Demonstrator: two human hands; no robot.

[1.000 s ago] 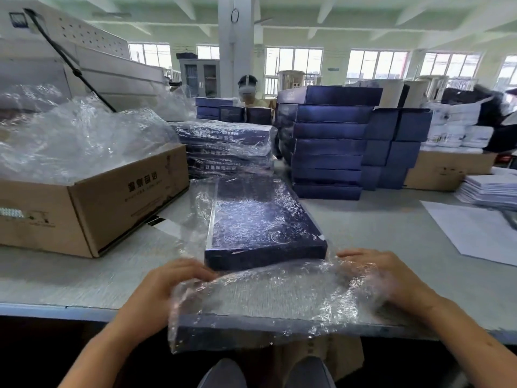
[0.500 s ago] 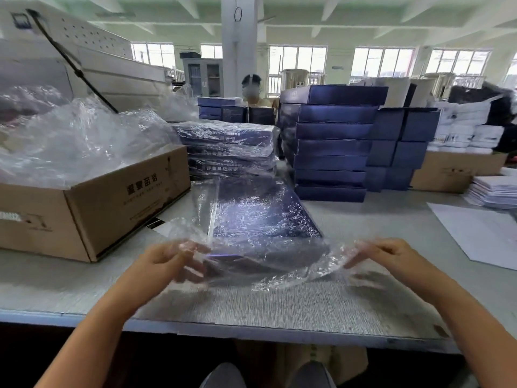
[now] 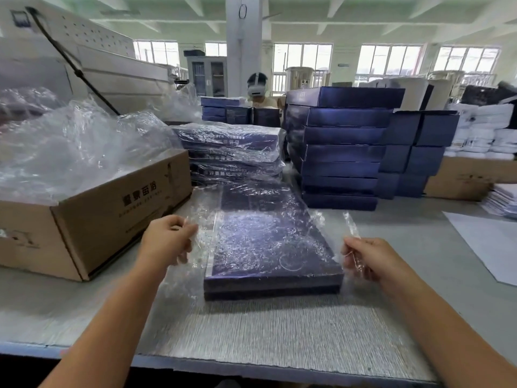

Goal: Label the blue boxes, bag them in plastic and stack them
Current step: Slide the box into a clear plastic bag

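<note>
Both hands, left hand point(image 3: 167, 242) and right hand point(image 3: 369, 259), have swept the plastic bag point(image 3: 349, 228) up over the blue box point(image 3: 265, 247) flat on the table point(image 3: 279, 331), fingers pinched on its corners, so bagging looks nearly done, stacking next.

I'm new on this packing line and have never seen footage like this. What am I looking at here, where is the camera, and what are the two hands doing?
There is no machine: the camera sits on a worker's head, looking down at their own bare hands. On the grey table lies a blue box inside a clear plastic bag. The left hand and right hand each pinch the bag's plastic at the box's sides. Behind stand a stack of bagged boxes, a stack of unbagged blue boxes, and on the left a cardboard carton filled with loose plastic.
</note>
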